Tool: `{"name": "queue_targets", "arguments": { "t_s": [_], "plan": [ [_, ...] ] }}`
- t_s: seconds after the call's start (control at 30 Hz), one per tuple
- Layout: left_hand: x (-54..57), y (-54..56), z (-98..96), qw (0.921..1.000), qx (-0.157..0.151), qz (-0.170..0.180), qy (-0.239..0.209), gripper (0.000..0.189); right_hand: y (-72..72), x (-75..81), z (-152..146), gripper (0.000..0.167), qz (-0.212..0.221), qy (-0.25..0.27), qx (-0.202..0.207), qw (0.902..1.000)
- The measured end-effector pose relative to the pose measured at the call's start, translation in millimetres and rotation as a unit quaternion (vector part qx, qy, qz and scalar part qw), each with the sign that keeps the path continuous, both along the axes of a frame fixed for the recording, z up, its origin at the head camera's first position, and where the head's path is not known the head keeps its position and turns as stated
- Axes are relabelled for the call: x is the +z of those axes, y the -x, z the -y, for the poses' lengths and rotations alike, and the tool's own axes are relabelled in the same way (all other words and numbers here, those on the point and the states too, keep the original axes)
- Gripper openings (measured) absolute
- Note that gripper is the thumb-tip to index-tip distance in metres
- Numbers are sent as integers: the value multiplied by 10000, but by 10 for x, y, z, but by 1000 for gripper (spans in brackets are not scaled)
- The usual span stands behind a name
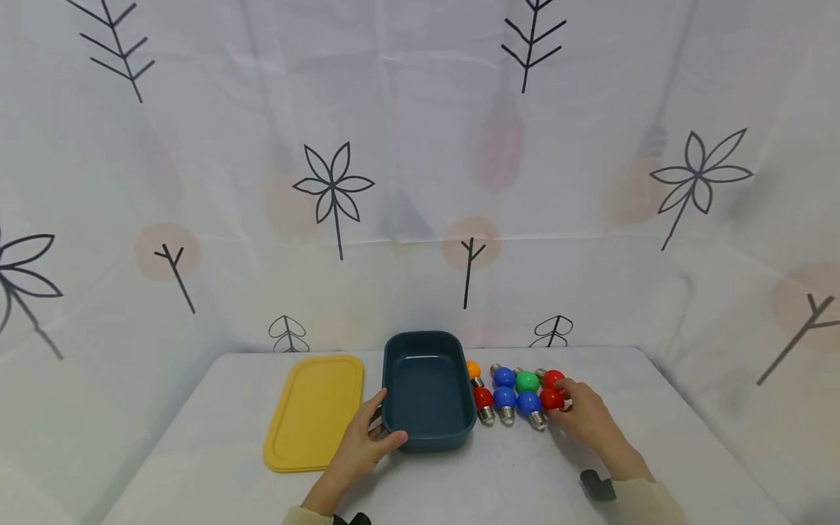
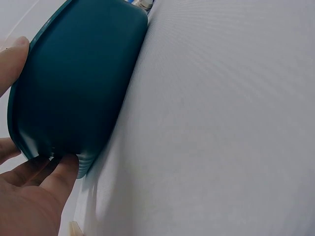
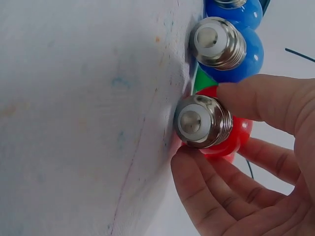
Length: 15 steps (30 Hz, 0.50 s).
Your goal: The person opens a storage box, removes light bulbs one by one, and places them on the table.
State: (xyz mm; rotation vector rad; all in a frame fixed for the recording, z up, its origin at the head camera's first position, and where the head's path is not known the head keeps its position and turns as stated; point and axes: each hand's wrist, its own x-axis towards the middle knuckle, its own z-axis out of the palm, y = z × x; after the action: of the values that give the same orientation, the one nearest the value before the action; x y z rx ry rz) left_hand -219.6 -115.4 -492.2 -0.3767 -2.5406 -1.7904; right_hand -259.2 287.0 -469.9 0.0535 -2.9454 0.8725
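Note:
My left hand [image 1: 357,448] holds the front left corner of a dark teal plastic box [image 1: 429,443], its thumb at the front rim and its fingers against the left side. In the left wrist view the fingertips press on the outer wall of the box [image 2: 78,73]. At the right end of a group of light bulbs, my right hand [image 1: 590,421] pinches a red light bulb [image 1: 551,399] between thumb and fingers. The right wrist view shows the metal screw base of this red bulb [image 3: 197,123] facing the camera, close over the white tabletop.
Beside the box lie several more bulbs: blue ones [image 1: 504,398], a green one [image 1: 527,381], an orange one [image 1: 473,370] and another red one [image 1: 483,397]. A yellow lid [image 1: 315,415] lies flat to the left. A patterned cloth [image 1: 407,292] hangs behind the white table [image 1: 453,488].

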Motion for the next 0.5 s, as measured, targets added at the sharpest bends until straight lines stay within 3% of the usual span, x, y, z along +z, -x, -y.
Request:
{"name": "queue_targets", "arguments": {
  "t_s": [0.3, 0.5],
  "plan": [
    [7, -4, 1, 10000, -16, 31, -38, 88, -1, -4, -10, 56, 149, 44, -72, 9999],
    [10, 5, 13, 9999, -94, -20, -72, 87, -30, 57, 0, 58, 196, -195, -139, 9995]
  ]
}}
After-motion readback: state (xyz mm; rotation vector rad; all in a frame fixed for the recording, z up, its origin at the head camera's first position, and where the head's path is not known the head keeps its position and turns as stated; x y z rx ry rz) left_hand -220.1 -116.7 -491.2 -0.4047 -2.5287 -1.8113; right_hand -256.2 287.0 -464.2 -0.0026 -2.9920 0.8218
